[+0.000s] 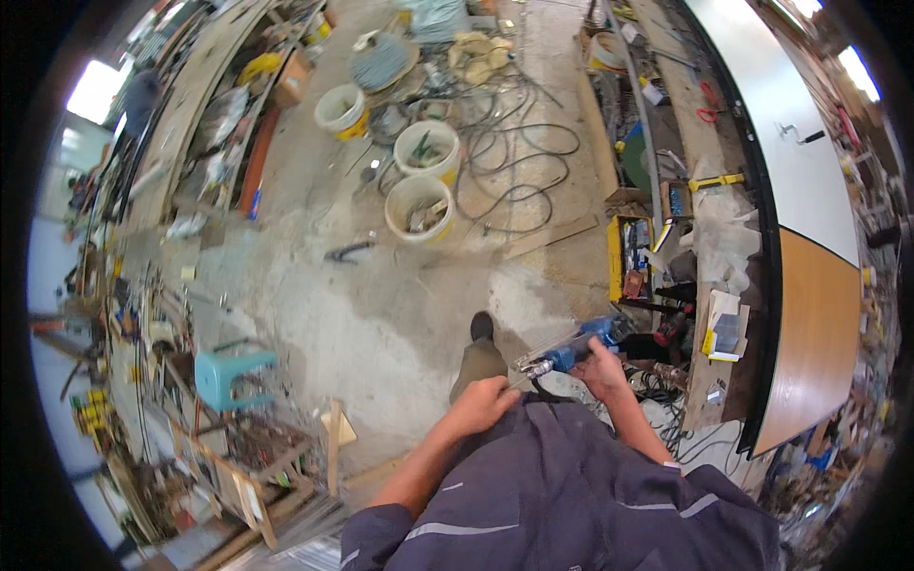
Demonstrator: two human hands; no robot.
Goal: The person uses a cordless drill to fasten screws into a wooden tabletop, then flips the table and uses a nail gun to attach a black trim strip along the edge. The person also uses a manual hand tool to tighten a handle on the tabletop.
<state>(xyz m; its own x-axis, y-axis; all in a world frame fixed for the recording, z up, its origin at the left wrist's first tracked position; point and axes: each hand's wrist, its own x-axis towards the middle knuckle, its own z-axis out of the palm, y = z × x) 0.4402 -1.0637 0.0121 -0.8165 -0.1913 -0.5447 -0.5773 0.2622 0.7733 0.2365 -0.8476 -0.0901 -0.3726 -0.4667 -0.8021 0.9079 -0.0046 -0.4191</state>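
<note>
A blue power tool (pixel 569 356) with a silver metal nose lies across the front of my body, its nose pointing left. My right hand (pixel 602 373) is closed around its body. Just left of the nose, my left hand (pixel 484 404) is closed, its fingers curled. Something thin and pale shows between that hand and the nose, too small to name. The back end of the tool is dark blue and reaches toward the bench at my right.
White buckets (pixel 419 209) and a tangled black hose (pixel 533 181) occupy the floor ahead. At left stands a turquoise stool (pixel 228 379) beside scrap wood. On my right, a cluttered bench holds a yellow tool box (pixel 628 257) and a yellow clamp (pixel 716 181). Cables lie beneath it.
</note>
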